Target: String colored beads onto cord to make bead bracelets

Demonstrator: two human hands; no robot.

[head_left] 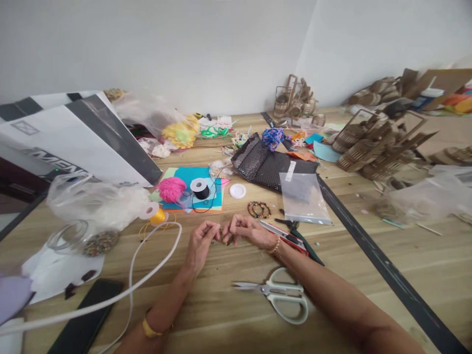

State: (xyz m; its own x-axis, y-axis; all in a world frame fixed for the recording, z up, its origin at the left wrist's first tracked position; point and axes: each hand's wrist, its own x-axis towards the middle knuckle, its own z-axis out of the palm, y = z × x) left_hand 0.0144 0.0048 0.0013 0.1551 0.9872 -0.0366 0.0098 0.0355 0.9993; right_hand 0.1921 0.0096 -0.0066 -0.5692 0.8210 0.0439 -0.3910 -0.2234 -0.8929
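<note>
My left hand [202,241] and my right hand [249,231] meet above the middle of the table, fingertips pinched. Between them is a strand of small dark and coloured beads [222,237], mostly covered by the fingers. Just beyond my right hand lie beaded bracelets [258,210] in many colours. A red utility knife [285,237] and dark-handled pliers [308,247] rest beside my right wrist. Closer to me are scissors [288,297] with pale green handles, blades pointing left. A spool of yellow cord [157,215] stands left of my left hand.
A spool of black cord [200,189] and pink yarn [172,190] sit on coloured paper. A white cable [155,265] arches across the left side, over a black phone [86,314]. Loose beads [101,243] lie nearby. A clear zip bag [305,199] and small woven baskets [379,147] are at right.
</note>
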